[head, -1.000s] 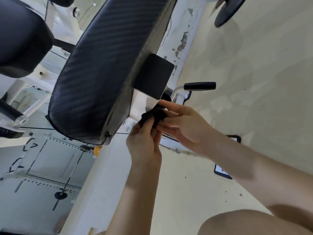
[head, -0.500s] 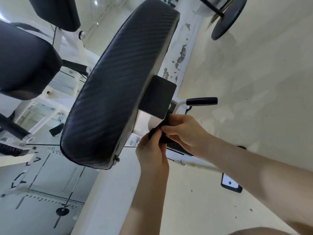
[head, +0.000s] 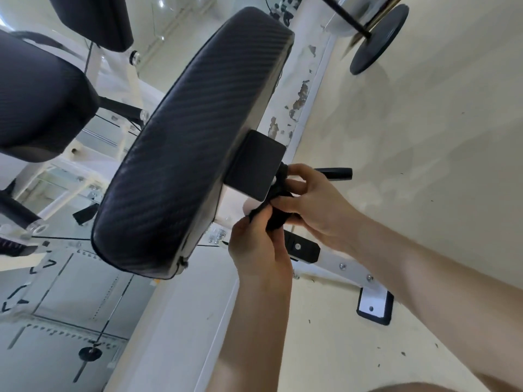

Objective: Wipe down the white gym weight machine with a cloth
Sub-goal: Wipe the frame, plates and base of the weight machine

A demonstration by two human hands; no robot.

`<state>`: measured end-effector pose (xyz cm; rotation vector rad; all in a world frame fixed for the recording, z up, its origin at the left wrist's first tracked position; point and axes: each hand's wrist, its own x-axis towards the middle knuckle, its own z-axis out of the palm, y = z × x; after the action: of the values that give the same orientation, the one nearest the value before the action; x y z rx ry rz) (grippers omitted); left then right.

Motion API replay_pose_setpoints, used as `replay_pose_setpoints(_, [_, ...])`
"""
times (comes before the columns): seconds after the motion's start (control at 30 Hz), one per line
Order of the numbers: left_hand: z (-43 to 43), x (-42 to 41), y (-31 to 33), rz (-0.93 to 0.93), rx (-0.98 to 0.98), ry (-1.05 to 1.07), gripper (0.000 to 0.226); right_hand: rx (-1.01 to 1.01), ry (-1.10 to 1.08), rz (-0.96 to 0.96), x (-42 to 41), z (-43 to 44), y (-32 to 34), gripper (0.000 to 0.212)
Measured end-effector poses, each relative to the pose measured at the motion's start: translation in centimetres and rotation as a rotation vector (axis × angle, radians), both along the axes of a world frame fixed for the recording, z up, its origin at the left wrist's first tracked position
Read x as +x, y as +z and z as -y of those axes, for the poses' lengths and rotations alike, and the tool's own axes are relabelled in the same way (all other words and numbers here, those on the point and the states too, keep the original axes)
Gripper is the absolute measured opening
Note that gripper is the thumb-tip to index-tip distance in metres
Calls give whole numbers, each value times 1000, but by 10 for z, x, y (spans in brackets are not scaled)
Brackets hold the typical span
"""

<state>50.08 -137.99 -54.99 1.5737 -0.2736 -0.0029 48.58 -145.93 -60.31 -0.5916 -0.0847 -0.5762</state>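
Both hands grip a dark cloth under the seat pad.

The left hand and right hand clench the cloth against the white machine frame, just beside the black seat pad.

Two hands meet on a cloth just beside the seat pad of a gym machine, seen from above at a steep tilt.

The seat pad fills the centre, running from lower left to upper right. A block sits against its right edge. Right of the block, the right hand and, below it, the left hand both grip the cloth between them. A handle pokes out behind the right hand. The machine frame runs under the hands along the floor. Another pad lies at far left, a weight plate at upper right.
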Motion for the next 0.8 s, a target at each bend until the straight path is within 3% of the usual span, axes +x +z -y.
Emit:
replay_pose_setpoints(0.1, [-9, -20, 4, -36, -30, -66, 13, -13, -123, 19, -21, -7, -4, 34])
replay_pose_setpoints(0.27, [-24, -43, 8, 114, -46, -233, 16, -31, -419, 64, -46, -16, -2, 25])
replay_pose_setpoints(0.33, [-18, -33, 6, 109, -13, -178, 19, -43, -443, -17, -35, -15, 0, 25])
replay_pose_setpoints(0.47, [-1, 2, -4, 41, -9, 53, 11, -184, -317, -232, 4, -18, 9, 11])
replay_pose_setpoints(0.57, [-11, 5, -5, 76, -2, 47, 11, -115, -235, -119, 11, -18, 5, 12])
replay_pose_setpoints(0.7, [-51, -13, -4, 267, 0, -107, 15, -11, -115, 64, -5, -31, -8, 20])
replay_pose_setpoints(0.8, [-56, 0, 6, 496, 29, 40, 15, 44, 9, 37, 6, -48, 4, 22])
